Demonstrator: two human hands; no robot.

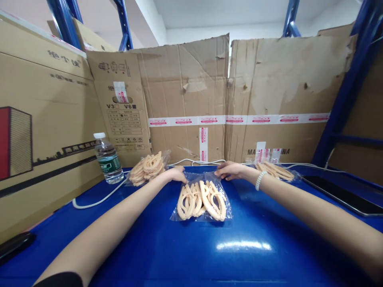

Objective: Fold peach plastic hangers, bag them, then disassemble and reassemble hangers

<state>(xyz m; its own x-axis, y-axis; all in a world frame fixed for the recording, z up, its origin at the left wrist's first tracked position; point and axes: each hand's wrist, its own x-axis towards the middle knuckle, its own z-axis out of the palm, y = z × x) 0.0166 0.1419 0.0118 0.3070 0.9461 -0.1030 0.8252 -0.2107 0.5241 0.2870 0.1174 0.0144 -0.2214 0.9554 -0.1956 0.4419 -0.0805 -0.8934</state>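
Both hands at the far edge of a clear bag (202, 198) of peach plastic hooks, mid-table.

The left hand (176, 174) pinches the bag's far left corner with its fingers curled, and the right hand (229, 170) (a bead bracelet (259, 180) on its wrist) pinches the far right corner. The bag lies flat on the blue table (239, 247). A second bag of hooks (148, 167) sits just left of the left hand, beside a water bottle (108, 158). A third bag (277, 170) lies far right, near a dark tablet (341, 195).
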